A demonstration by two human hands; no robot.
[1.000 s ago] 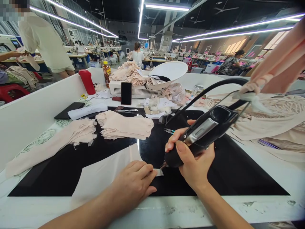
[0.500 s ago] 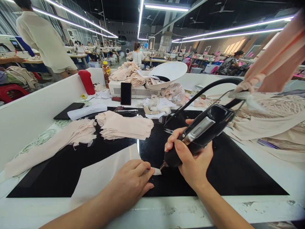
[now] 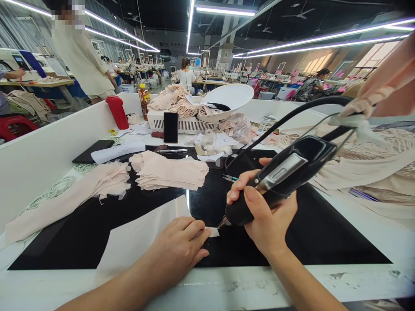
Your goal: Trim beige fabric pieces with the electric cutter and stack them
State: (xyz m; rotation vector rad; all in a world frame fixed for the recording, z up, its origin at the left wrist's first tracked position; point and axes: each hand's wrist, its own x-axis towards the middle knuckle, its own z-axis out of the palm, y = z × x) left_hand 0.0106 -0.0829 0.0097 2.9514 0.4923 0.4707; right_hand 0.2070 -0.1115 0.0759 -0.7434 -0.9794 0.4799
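Note:
My left hand (image 3: pixel 181 244) lies on a pale fabric piece (image 3: pixel 139 229), its fingers together and pressing a narrow end of the cloth to the black mat (image 3: pixel 317 233). That light end (image 3: pixel 214 232) sticks out past my fingertips. My right hand (image 3: pixel 270 229) is wrapped round a black corded hand tool (image 3: pixel 285 172), held at a slant. The tool's thin metal tip (image 3: pixel 223 223) points down at the end of the cloth; whether it touches is too small to tell. Twisted pink cloth (image 3: pixel 372 101) is tied near the tool's cord end.
Beyond my hands lie a stack of pale fabric pieces (image 3: pixel 170 172), a second stack (image 3: pixel 74 201) and small snips (image 3: pixel 229 178). A phone (image 3: pixel 170 127), red cup (image 3: pixel 117 113) and bottle (image 3: pixel 143 101) stand behind. Fabric heaps (image 3: pixel 366 160) fill the right. A person (image 3: pixel 78 56) stands at left.
The tool's rear end has swung right and slightly lower, my right hand shifting right a little; its tip stays by the cloth's end. My left hand has not moved. The standing person moved right.

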